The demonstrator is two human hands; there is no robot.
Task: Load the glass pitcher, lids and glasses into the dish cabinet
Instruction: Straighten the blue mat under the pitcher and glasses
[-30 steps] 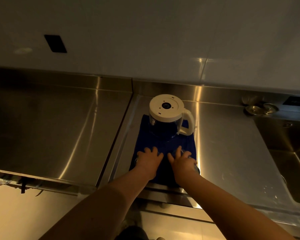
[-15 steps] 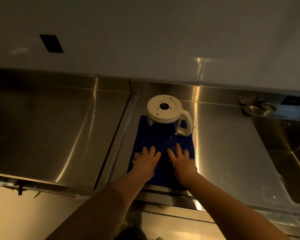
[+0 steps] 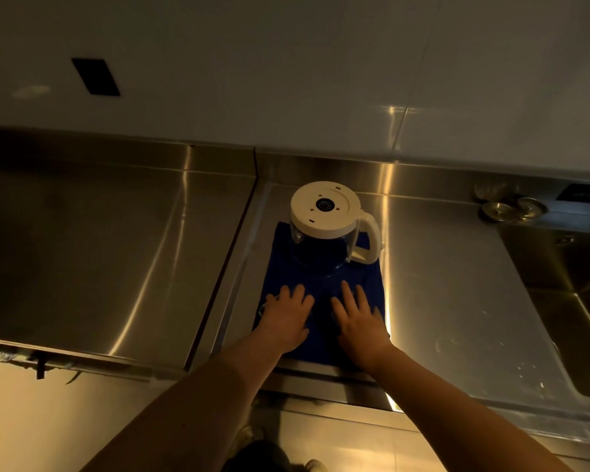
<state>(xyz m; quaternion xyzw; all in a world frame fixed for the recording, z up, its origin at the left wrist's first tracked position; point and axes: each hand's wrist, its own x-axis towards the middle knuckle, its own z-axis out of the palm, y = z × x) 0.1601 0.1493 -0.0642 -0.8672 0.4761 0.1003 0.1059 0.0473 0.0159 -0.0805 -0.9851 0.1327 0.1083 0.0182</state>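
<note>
My left hand (image 3: 284, 320) and right hand (image 3: 359, 320) lie spread on the blue cloth (image 3: 321, 277) — dragging it could topple the glass pitcher (image 3: 326, 229).

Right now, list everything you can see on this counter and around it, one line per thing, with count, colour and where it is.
glass pitcher: one, clear body with white lid and white handle, upright at the far end of the blue cloth.
blue cloth: one, dark blue, flat on the steel counter, under the pitcher and both hands.
steel counter: one, silver, spans the view.
sink: one, steel, at the right edge.
small metal discs: two, silver, on the ledge behind the sink.
dark wall plate: one, black, upper left wall.
left hand: one, fingers spread, on the near left part of the cloth; a clear rim shows beside it.
right hand: one, fingers spread, near right part.
</note>
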